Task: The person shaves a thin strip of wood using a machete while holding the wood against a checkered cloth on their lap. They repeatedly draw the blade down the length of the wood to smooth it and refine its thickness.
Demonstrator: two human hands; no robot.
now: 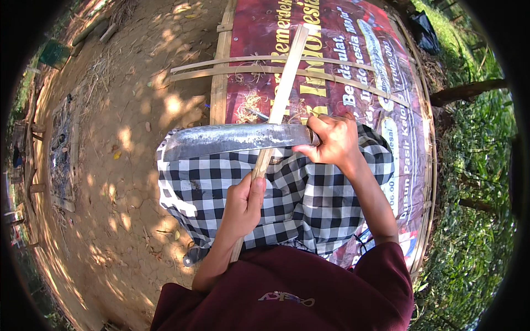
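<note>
Sunlit, cracked brown ground fills the left half of the frame, and a large dark-red printed banner lies spread from the upper center down the right side. At the bottom is the person's maroon shirt, and in the center a black-and-white checked cloth covers the lap. Above the cloth, a broad-bladed knife points to the left. Its blade crosses over a long, pale strip of wood or bamboo, which slants from the upper center of the frame down toward the shirt. The right hand, right of center, is closed firmly around the knife's handle. The left hand, just below the blade, is wrapped around the lower part of the strip, its thumb lying along it. Two thinner strips run crosswise over the banner near the top, beyond the knife. Smallest are the curly shavings heaped on the banner at upper center; they suggest that some paring is already done. The held strip is in one piece and not yet set down, so work on it seems unfinished; how much remains cannot be told.
</note>
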